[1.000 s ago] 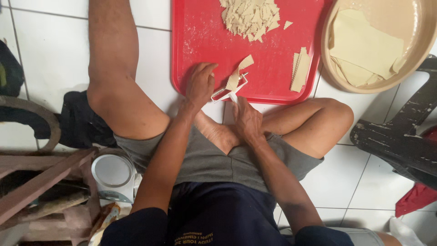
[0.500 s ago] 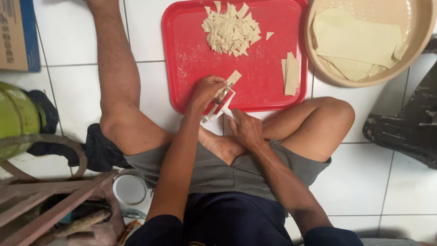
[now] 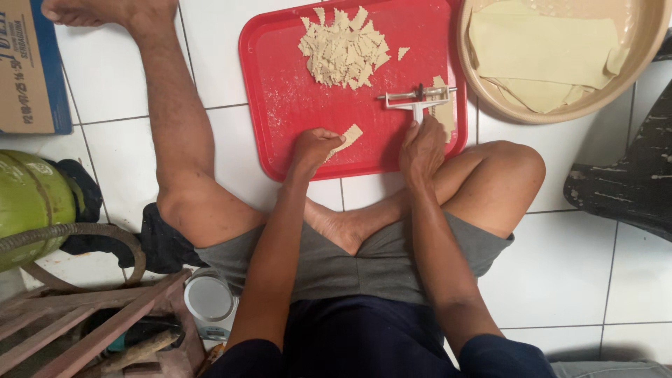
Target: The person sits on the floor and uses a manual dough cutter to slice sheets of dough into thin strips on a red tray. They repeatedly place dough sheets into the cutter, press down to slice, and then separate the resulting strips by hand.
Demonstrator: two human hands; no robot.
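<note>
I sit on a tiled floor with a red tray point(image 3: 280, 91) in front of me. My left hand point(image 3: 312, 148) rests on the tray's near part and pinches a small strip of pale dough point(image 3: 348, 136). My right hand point(image 3: 422, 145) grips the handle of a white roller cutter point(image 3: 417, 96), whose axle lies across the tray beside more dough strips point(image 3: 442, 105). A heap of cut dough pieces point(image 3: 344, 49) lies at the tray's far side.
A round beige bowl point(image 3: 630, 66) with flat dough sheets stands right of the tray. A green gas cylinder point(image 3: 28, 206) with a hose, a cardboard box point(image 3: 31, 66) and wooden slats point(image 3: 84, 325) are on the left. A dark object point(image 3: 623, 182) lies on the right.
My right hand has moved from my foot up onto the tray and now holds the cutter, which left my left hand. My left hand keeps a dough strip. The view has shifted.
</note>
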